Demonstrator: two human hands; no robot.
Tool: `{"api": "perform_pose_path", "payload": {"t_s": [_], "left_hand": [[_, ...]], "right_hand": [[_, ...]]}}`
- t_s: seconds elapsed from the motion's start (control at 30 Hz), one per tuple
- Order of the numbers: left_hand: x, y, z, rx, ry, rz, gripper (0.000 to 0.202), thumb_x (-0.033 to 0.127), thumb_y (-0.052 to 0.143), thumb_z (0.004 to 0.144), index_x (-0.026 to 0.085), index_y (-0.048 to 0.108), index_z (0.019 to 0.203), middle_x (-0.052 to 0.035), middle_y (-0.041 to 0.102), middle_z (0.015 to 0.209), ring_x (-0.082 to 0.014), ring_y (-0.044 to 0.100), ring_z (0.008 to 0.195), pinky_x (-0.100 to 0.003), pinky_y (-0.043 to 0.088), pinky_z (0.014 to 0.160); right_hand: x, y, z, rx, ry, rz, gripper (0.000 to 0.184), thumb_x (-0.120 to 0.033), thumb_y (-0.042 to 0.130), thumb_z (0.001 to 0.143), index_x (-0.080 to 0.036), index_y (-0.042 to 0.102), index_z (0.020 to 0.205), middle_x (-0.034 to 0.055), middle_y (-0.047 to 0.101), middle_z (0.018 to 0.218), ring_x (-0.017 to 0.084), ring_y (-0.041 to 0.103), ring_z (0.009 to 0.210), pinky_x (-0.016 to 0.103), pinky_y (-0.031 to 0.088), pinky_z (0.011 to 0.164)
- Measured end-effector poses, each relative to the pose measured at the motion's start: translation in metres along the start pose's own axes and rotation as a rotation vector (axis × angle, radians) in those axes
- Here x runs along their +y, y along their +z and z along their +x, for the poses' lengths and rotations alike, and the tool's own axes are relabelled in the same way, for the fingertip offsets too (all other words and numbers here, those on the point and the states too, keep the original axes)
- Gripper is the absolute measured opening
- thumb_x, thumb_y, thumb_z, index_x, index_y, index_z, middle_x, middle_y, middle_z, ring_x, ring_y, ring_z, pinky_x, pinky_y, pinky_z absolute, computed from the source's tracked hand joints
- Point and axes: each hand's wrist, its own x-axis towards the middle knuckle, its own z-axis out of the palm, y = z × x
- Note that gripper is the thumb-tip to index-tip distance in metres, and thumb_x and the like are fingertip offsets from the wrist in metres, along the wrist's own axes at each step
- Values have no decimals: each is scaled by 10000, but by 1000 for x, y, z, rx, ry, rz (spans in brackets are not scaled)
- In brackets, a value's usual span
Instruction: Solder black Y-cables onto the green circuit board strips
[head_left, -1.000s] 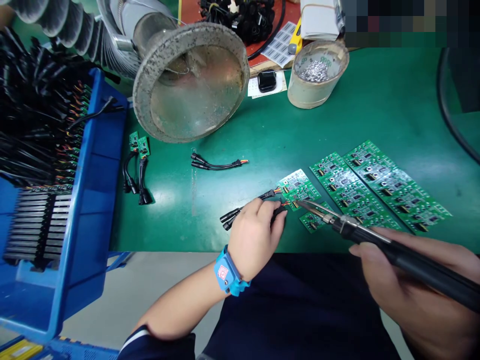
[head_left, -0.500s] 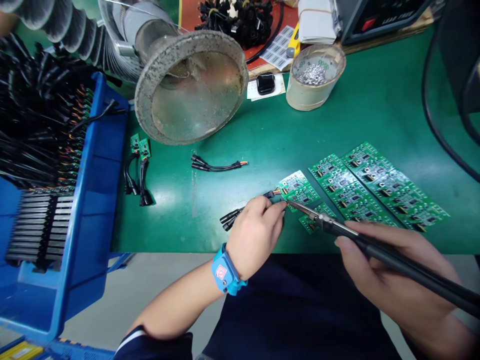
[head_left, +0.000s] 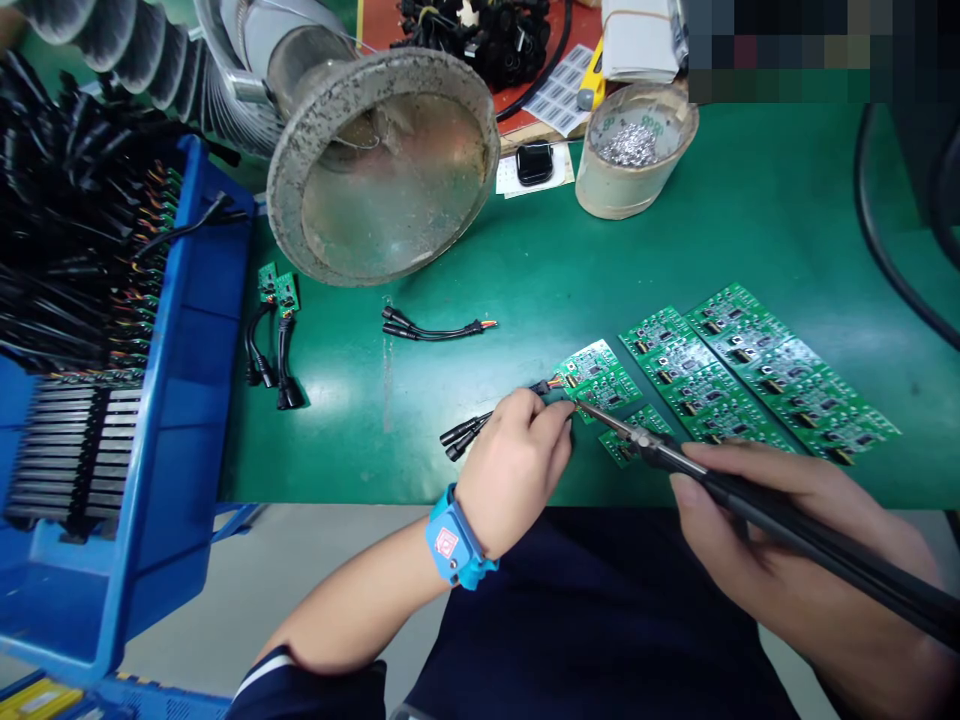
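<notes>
My left hand, in a blue wrist strap, is closed over a black cable. Its fingertips press together at the lower left edge of a green circuit board and hide what lies between them. Coloured wires from a black cable end reach this board's left edge. My right hand grips a soldering iron like a pen. The iron's tip sits at the board's lower edge, close to my left fingertips. A smaller board piece lies partly under the iron.
Panels of boards lie at right. A loose cable and two wired boards lie at left. A fume extractor hood overhangs the back. A container holds silvery wire bits. A blue bin holds many cables.
Both hands and the soldering iron stay in nearly the same place at the board. The view has shifted slightly.
</notes>
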Motion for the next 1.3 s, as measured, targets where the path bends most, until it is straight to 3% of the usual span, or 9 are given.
{"api": "perform_pose_path", "payload": {"t_s": [0.17,0.43,0.53,0.63,0.77,0.93,1.0,1.17,1.3], "left_hand": [[2,1,0,-7,1,44,262,204,419,917,114,571,1111,-71,499,842,-168,516,768,-324,497,722],[7,-1,3,-42,2,169,233,210,418,913,116,588,1042,-73,500,813,-183,515,747,-335,506,689],[9,-3,4,-66,-1,202,224,202,424,907,116,596,1022,-80,507,820,-192,520,755,-344,511,698],[10,-4,6,-84,-4,231,213,201,434,901,119,596,1014,-82,507,826,-198,524,768,-354,517,707],[10,-6,9,-91,-7,221,207,201,446,898,121,598,1014,-80,504,836,-200,534,774,-367,522,727],[7,-7,2,-87,-54,26,307,235,508,883,129,525,1171,-82,504,933,-167,557,773,-344,529,753],[6,-5,-2,-54,-69,-21,356,232,530,874,139,492,1215,-82,510,958,-159,563,783,-335,531,755],[-1,-5,-4,16,-82,-106,274,190,486,890,133,558,1148,-70,574,860,-162,598,780,-324,543,728],[-10,-15,7,-136,-294,-488,234,202,513,875,146,558,1098,-14,619,735,-110,618,607,-213,537,519]], "right_hand": [[-2,-2,3,-22,-6,5,158,-256,592,802,-203,557,946,6,660,823,120,635,727,205,518,690],[-2,-5,3,-9,61,31,161,-304,603,795,-250,579,945,-2,673,814,154,648,701,263,542,660],[5,-10,-7,46,206,64,195,-348,647,759,-234,623,914,25,672,814,161,646,641,276,538,581],[16,-13,-19,130,346,194,281,-274,721,685,-227,645,951,31,664,745,169,629,539,293,511,476],[20,-1,-20,230,434,338,259,-244,712,694,-228,637,942,-3,648,627,196,637,540,338,542,521],[10,31,-3,205,468,643,293,-232,621,793,-239,580,1083,10,677,842,181,670,720,385,586,700],[8,40,2,168,458,667,317,-221,610,806,-241,568,1120,29,672,943,165,670,782,350,587,728],[12,50,9,172,398,641,329,-213,609,808,-255,567,1132,28,673,966,166,662,850,350,579,780],[13,54,15,177,330,655,314,-198,601,807,-259,574,1114,32,659,993,167,652,870,362,566,801]]}}
